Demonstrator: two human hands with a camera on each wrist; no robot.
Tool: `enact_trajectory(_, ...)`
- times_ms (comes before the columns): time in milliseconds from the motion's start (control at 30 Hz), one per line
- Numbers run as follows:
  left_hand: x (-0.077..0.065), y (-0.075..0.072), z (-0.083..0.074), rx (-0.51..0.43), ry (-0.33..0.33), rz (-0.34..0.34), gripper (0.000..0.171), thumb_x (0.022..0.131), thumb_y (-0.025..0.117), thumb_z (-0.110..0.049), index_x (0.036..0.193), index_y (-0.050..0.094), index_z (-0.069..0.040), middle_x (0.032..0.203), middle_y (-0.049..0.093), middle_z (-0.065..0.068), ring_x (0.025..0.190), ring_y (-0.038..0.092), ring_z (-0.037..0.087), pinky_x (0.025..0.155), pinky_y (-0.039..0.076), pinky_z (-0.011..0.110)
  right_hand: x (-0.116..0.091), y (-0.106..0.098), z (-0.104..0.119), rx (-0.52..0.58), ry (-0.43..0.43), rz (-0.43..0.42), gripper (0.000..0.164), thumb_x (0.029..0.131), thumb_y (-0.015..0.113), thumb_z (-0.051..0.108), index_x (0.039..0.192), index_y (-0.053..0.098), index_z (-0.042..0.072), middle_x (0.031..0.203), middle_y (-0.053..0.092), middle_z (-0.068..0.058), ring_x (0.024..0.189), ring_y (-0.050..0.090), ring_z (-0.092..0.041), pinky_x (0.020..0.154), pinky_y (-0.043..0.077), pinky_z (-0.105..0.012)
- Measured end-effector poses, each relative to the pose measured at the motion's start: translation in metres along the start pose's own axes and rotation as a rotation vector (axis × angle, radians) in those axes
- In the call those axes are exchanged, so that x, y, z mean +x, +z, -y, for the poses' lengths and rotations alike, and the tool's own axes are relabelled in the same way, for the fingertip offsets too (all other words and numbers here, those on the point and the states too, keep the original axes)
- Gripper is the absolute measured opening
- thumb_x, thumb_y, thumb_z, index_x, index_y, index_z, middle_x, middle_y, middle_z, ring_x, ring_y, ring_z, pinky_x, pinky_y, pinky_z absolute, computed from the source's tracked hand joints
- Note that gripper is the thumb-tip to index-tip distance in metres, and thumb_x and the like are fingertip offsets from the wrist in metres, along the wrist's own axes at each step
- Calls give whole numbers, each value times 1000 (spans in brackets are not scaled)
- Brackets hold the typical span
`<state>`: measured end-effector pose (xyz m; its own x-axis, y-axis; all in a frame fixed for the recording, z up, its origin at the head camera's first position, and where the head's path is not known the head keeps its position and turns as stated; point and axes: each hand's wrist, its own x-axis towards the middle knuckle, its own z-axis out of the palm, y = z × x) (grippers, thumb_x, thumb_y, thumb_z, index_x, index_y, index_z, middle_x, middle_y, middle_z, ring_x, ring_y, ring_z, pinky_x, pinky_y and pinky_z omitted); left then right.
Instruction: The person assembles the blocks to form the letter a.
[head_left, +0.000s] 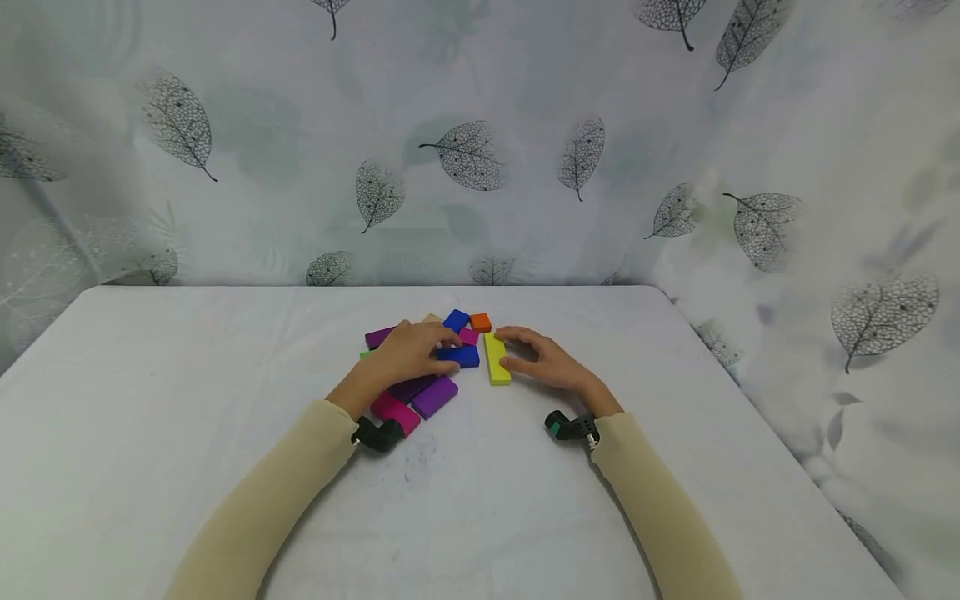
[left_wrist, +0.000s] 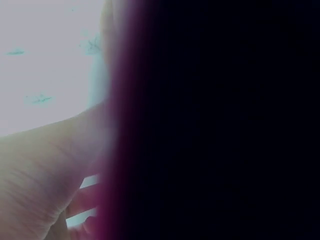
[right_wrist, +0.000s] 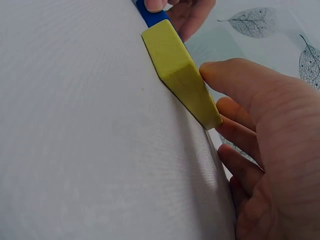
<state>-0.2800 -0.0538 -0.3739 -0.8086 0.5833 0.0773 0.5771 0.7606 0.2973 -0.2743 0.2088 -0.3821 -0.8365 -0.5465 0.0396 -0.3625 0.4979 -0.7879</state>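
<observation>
My left hand (head_left: 411, 347) lies over a loose group of coloured blocks, its fingers bent. Its thumb is at the near edge of a blue block (head_left: 459, 357), and its fingertips are by a small pink block (head_left: 468, 337). My right hand (head_left: 546, 361) is at the right side of a long yellow block (head_left: 497, 360). The thumb and fingertips are against that same side, with the fingers loosely spread in the right wrist view. There the yellow block (right_wrist: 175, 65) overlaps the end of the blue one (right_wrist: 154, 16). A dark, magenta-edged blur hides most of the left wrist view.
Purple blocks (head_left: 435, 397) and a magenta block (head_left: 396, 413) lie below the left hand. Another blue block (head_left: 456, 320) and an orange block (head_left: 481, 322) sit behind. The white-covered table (head_left: 480, 500) meets a leaf-patterned cloth (head_left: 465, 217) at its far edge.
</observation>
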Motion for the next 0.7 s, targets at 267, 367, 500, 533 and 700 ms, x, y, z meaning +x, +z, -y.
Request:
enact_trajectory(267, 3, 4, 0, -17, -42, -26, 40, 90, 69, -36, 123, 65, -12, 118, 65, 6, 116, 56, 21, 98, 42, 51, 0, 1, 1, 11, -14, 3, 46, 95, 62, 12, 137, 51, -2, 149, 42, -18, 143, 30, -34, 117, 19, -52)
enact_trajectory(367, 4, 8, -1, -23, -58, -35, 39, 90, 69, -36, 122, 65, -12, 119, 65, 7, 117, 56, 23, 98, 42, 52, 0, 1, 3, 13, -18, 8, 44, 95, 63, 10, 136, 52, -3, 148, 44, -19, 143, 30, -35, 117, 19, -53)
enact_trajectory(500, 5, 10, -1, -39, -65, -52, 38, 91, 69, -35, 121, 65, -12, 120, 64, 7, 119, 56, 24, 99, 42, 52, -2, 1, 5, 14, -15, 14, 43, 95, 63, 9, 135, 53, -3, 146, 46, -19, 142, 32, -35, 116, 21, -53)
enact_trajectory(533, 5, 10, -1, -47, -65, -57, 38, 91, 69, -35, 120, 65, -11, 120, 64, 8, 119, 55, 24, 99, 42, 52, -2, 0, 6, 14, -16, 13, 43, 95, 63, 9, 135, 53, -3, 145, 46, -19, 142, 32, -35, 116, 21, -53)
enact_trajectory(700, 5, 12, -1, -56, -62, -91, 35, 91, 68, -33, 119, 66, -11, 120, 65, 8, 117, 55, 24, 97, 43, 50, -2, 0, 6, 20, -22, 16, 41, 94, 63, 8, 133, 54, -4, 143, 48, -21, 140, 35, -36, 115, 23, -53)
